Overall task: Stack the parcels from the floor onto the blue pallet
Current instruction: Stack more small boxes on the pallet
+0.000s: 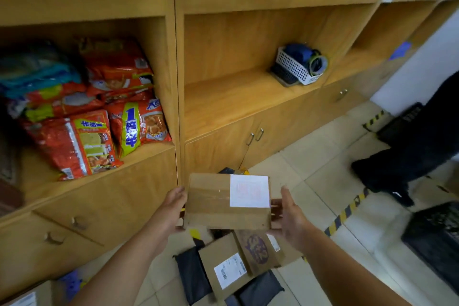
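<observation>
1. Held parcel (211, 202): matt brown cardboard, glossy tape strip, white paper label.
2. Shelving (236, 97): smooth wood, satin finish.
3. Snack bags (99, 117), nine o'clock: glossy plastic.
4. Floor tiles (323, 164): glossy.

Warm, even indoor light, soft focus, strong wide-angle bend.
The pale tiled floor (323, 156) carries a bright glare patch at lower right, and the white label (249, 191) on the held brown cardboard parcel (218, 202) is washed out, its print unreadable. Wooden shelving (173, 57) curves and smears toward the frame edges; the top corners are blurred.
</observation>
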Demonstrator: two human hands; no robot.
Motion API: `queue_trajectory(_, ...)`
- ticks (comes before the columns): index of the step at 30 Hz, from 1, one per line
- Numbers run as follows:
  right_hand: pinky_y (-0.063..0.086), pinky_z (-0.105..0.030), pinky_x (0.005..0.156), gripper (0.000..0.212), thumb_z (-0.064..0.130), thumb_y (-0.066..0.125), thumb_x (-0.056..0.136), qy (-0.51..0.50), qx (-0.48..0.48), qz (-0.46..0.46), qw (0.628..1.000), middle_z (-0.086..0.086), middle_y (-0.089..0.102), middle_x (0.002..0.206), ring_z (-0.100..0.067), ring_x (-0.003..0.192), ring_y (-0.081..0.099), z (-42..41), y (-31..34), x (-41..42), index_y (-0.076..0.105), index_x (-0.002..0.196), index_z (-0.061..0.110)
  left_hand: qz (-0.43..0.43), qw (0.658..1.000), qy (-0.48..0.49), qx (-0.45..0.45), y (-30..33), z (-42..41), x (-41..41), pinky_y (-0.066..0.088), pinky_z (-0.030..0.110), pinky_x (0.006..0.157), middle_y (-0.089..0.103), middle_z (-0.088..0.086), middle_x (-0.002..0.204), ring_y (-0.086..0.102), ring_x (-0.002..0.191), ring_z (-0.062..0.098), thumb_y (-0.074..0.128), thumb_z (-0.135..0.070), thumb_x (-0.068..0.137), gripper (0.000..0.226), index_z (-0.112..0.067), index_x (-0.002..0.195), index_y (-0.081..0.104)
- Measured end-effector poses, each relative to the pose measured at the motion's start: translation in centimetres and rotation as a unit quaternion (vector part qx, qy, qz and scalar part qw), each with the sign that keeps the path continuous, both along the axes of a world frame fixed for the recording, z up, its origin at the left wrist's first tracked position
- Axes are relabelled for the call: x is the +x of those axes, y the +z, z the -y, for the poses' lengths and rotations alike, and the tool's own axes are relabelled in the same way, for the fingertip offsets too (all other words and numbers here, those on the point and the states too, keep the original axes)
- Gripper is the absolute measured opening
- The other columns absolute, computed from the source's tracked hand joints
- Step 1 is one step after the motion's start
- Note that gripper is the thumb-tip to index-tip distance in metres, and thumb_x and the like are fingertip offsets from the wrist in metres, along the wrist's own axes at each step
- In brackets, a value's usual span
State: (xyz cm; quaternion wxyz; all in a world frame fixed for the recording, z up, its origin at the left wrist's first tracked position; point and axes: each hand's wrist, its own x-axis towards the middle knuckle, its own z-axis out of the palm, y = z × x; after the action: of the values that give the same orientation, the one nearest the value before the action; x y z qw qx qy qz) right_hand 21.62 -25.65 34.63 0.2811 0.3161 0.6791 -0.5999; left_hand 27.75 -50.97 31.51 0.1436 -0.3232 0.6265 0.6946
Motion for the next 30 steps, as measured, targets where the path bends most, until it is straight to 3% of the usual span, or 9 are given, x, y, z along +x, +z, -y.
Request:
queue_trajectory(3, 0.05, -0.053, 0.088, 0.048, 0.057, 0.026, 0.097, -0.002, 0.005, -0.026, 1.0, -0.013, 0.062, 0.102, -0.03, 0.102, 0.057, -0.2, 3.0, 1.8, 0.054, 0.113, 0.021, -0.004, 0.998, -0.055, -0.017, 3.4, -0.4, 1.0, 0.049, 0.029, 0.072, 0.038, -0.006, 0.144, 0.048, 0.118, 0.017, 0.043, -0.042, 0.097, 0.05, -0.042, 0.144, 0.026)
queue_trajectory(6, 0.045, -0.057, 0.097, 0.052, 0.065, 0.022, 0.093, 0.019, 0.014, -0.035, 0.999, -0.012, 0.058, 0.114, -0.033, 0.114, 0.052, 0.2, 5.0, 3.2, 0.054, 0.11, 0.028, -0.016, 0.993, -0.104, -0.051, 5.2, -0.1, 1.7, 0.046, 0.04, 0.096, 0.025, -0.004, 0.152, 0.04, 0.13, 0.023, 0.051, -0.054, 0.089, 0.062, -0.049, 0.143, 0.022)
queue_trajectory(7, 0.043, -0.057, 0.1, 0.054, 0.067, 0.021, 0.092, 0.022, 0.014, -0.037, 0.999, -0.012, 0.056, 0.118, -0.033, 0.116, 0.05, 0.4, 5.5, 3.6, 0.055, 0.109, 0.028, -0.017, 0.993, -0.11, -0.05, 5.7, 0.0, 1.8, 0.047, 0.041, 0.096, 0.024, -0.003, 0.153, 0.041, 0.129, 0.023, 0.053, -0.056, 0.087, 0.064, -0.05, 0.143, 0.021)
queue_trajectory(9, 0.04, -0.058, 0.102, 0.054, 0.066, 0.021, 0.093, 0.017, 0.011, -0.043, 0.999, -0.012, 0.056, 0.115, -0.033, 0.116, 0.049, 0.6, 6.5, 4.3, 0.055, 0.107, 0.027, -0.024, 0.993, -0.106, -0.049, 7.1, 0.0, 2.2, 0.052, 0.037, 0.084, 0.026, -0.001, 0.152, 0.046, 0.119, 0.022, 0.052, -0.049, 0.091, 0.062, -0.045, 0.145, 0.022)
queue_trajectory(14, 0.044, -0.053, 0.094, 0.055, 0.063, 0.022, 0.094, -0.011, -0.023, -0.052, 0.998, -0.015, 0.055, 0.108, -0.036, 0.116, 0.049, 1.0, 8.5, 5.6, 0.053, 0.112, 0.022, -0.03, 0.994, -0.095, -0.047, 9.8, 0.2, 3.3, 0.044, 0.046, 0.099, 0.028, 0.002, 0.152, 0.036, 0.133, 0.026, 0.044, -0.048, 0.095, 0.058, -0.039, 0.147, 0.02)
queue_trajectory(17, 0.042, -0.05, 0.091, 0.056, 0.062, 0.021, 0.095, -0.009, -0.038, -0.063, 0.997, -0.014, 0.056, 0.107, -0.033, 0.111, 0.05, 1.4, 9.6, 6.2, 0.055, 0.104, 0.018, -0.034, 0.996, -0.06, -0.051, 11.6, 0.1, 4.4, 0.042, 0.037, 0.087, 0.039, 0.001, 0.137, 0.042, 0.121, 0.023, 0.041, -0.049, 0.096, 0.046, -0.036, 0.139, 0.031)
queue_trajectory(21, 0.045, -0.049, 0.088, 0.03, 0.042, 0.04, 0.099, 0.02, -0.022, -0.097, 0.995, -0.013, 0.057, 0.106, -0.031, 0.1, 0.055, 1.9, 10.7, 7.2, 0.05, 0.102, 0.014, -0.054, 0.995, -0.031, -0.079, 12.8, 0.7, 5.8, 0.039, 0.035, 0.086, 0.042, -0.003, 0.117, 0.041, 0.104, 0.018, 0.041, -0.045, 0.097, 0.026, -0.028, 0.116, 0.043)
queue_trajectory(25, 0.049, -0.054, 0.093, 0.014, 0.015, 0.058, 0.092, 0.02, -0.013, -0.128, 0.991, -0.017, 0.058, 0.108, -0.03, 0.099, 0.059, 1.6, 11.2, 8.4, 0.049, 0.099, 0.008, -0.072, 0.995, -0.004, -0.075, 13.5, 1.2, 7.5, 0.041, 0.039, 0.09, 0.05, 0.004, 0.123, 0.047, 0.106, 0.021, 0.05, -0.029, 0.096, 0.028, -0.022, 0.123, 0.045)
queue_trajectory(30, 0.054, -0.048, 0.082, 0.041, 0.0, 0.06, 0.087, 0.04, -0.048, -0.151, 0.987, -0.009, 0.061, 0.11, -0.023, 0.097, 0.061, -0.1, 12.1, 11.3, 0.046, 0.123, 0.014, -0.07, 0.996, -0.012, -0.06, 14.2, -0.1, 11.4, 0.041, 0.036, 0.089, 0.052, 0.005, 0.12, 0.047, 0.111, 0.024, 0.049, -0.004, 0.089, 0.057, -0.025, 0.14, 0.037)
